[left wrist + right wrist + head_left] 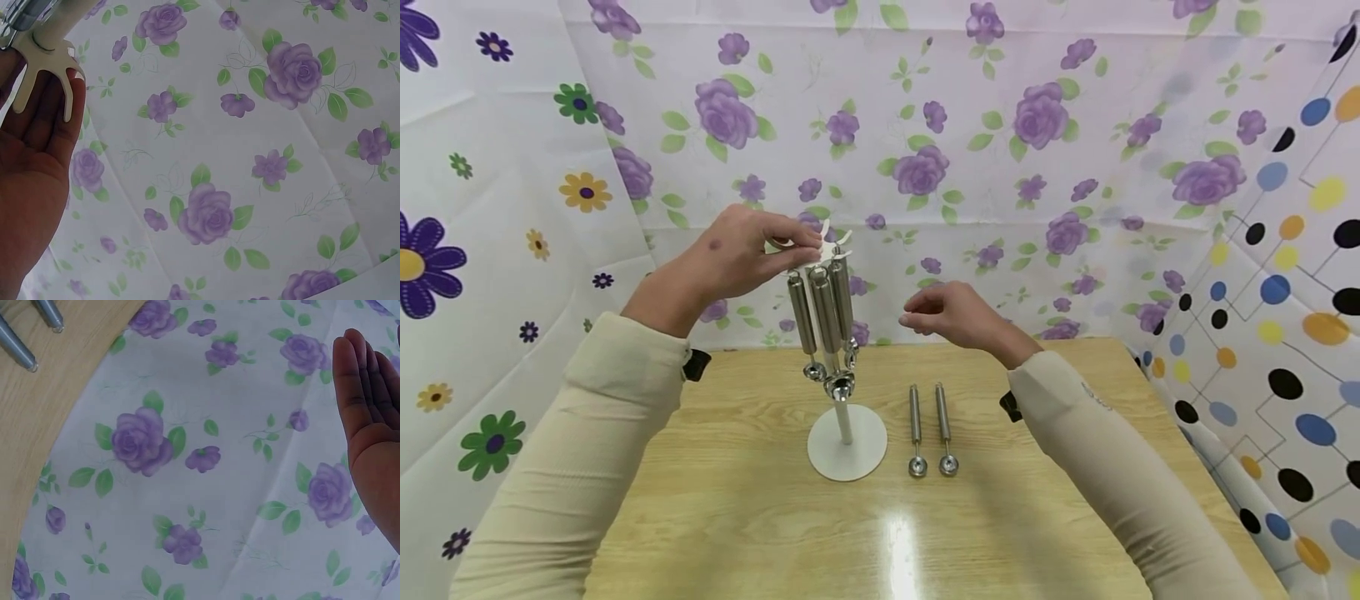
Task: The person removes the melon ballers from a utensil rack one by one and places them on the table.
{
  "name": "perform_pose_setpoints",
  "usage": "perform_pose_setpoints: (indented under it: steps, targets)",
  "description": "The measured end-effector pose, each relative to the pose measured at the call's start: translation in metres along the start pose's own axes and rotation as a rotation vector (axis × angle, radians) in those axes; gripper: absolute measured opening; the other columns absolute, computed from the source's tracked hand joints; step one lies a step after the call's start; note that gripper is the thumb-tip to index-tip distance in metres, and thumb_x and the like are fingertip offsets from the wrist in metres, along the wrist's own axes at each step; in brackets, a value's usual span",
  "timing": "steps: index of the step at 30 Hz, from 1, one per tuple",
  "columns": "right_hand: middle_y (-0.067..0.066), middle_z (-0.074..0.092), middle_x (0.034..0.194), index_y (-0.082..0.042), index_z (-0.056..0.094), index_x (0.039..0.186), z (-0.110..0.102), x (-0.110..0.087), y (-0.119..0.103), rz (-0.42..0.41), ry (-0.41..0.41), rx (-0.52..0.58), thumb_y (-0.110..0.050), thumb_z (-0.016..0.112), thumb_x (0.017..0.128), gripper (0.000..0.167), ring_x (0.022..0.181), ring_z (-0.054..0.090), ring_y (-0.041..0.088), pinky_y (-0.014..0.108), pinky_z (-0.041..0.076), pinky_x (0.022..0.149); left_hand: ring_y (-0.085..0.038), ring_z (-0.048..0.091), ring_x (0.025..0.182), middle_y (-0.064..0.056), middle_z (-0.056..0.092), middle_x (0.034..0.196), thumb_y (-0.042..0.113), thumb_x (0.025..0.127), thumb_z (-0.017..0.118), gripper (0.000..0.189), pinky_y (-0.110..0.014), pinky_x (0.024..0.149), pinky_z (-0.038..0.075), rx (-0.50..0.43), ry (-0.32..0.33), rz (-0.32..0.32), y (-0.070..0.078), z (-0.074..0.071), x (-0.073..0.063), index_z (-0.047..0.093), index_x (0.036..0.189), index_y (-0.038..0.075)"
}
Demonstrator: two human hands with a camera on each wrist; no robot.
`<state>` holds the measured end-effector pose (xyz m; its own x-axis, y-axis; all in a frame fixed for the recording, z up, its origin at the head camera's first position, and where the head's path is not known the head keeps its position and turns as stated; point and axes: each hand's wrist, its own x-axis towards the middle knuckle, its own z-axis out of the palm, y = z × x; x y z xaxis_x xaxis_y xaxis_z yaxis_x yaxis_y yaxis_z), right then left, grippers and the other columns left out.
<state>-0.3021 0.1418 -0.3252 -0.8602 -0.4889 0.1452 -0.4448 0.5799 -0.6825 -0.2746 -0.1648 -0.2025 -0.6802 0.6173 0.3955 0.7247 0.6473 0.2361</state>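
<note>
My left hand [748, 250] pinches the white hooked top of a utensil stand [847, 462] between thumb and fingers. In the left wrist view, the fingers of the left hand [37, 150] lie behind the curved hooks [53, 69]. Several steel utensils [825, 308] with small round heads hang from the stand, handles up. Two matching utensils, a left one [915, 417] and a right one [943, 417], lie side by side on the table, right of the round base. Above and beyond them my right hand [958, 315] hovers with loosely bent fingers, holding nothing.
The wooden table [737, 517] runs back to a flower-print cloth wall [880, 108]. Other patterned cloths hang at the left [490, 250] and, with coloured dots, at the right [1292, 333].
</note>
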Motion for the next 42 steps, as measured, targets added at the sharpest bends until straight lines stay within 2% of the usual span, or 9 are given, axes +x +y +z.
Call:
perform_pose_setpoints:
  steps: [11, 16, 35, 42]
  targets:
    - [0.004, 0.071, 0.105, -0.005, 0.069, 0.123, -0.005, 0.008, -0.019, -0.019, 0.0, 0.046, -0.027, 0.066, 0.099, 0.032, 0.096, 0.068, 0.023, 0.04, 0.054, 0.085, -0.028, 0.069, 0.097, -0.012, 0.073, 0.111, 0.013, 0.096, 0.068, 0.019, -0.047, 0.081, 0.054, -0.006, 0.002, -0.023, 0.0, 0.001, -0.002, 0.077, 0.113, 0.009]
    - [0.005, 0.072, 0.107, -0.005, 0.069, 0.122, -0.005, 0.013, -0.027, -0.048, 0.016, 0.046, -0.026, 0.067, 0.098, 0.032, 0.095, 0.068, 0.019, 0.04, 0.053, 0.088, -0.028, 0.069, 0.098, -0.012, 0.073, 0.111, 0.013, 0.096, 0.068, 0.019, -0.047, 0.082, 0.053, -0.005, 0.002, -0.029, 0.0, 0.001, -0.002, 0.077, 0.113, 0.009]
    - [0.008, 0.071, 0.11, -0.003, 0.069, 0.122, 0.003, 0.028, -0.05, -0.122, 0.036, 0.151, -0.02, 0.067, 0.098, 0.03, 0.1, 0.068, 0.019, 0.036, 0.053, 0.088, -0.028, 0.069, 0.097, -0.011, 0.074, 0.109, 0.014, 0.096, 0.069, 0.019, -0.047, 0.082, 0.054, -0.015, 0.007, -0.032, 0.0, 0.0, -0.001, 0.077, 0.112, 0.009]
    - [0.008, 0.071, 0.114, -0.004, 0.068, 0.124, 0.008, 0.032, -0.051, -0.137, 0.038, 0.182, -0.019, 0.067, 0.098, 0.03, 0.103, 0.067, 0.019, 0.034, 0.053, 0.09, -0.029, 0.07, 0.098, -0.011, 0.074, 0.109, 0.013, 0.096, 0.069, 0.019, -0.047, 0.082, 0.054, -0.012, 0.006, -0.028, 0.001, 0.0, 0.0, 0.077, 0.112, 0.009]
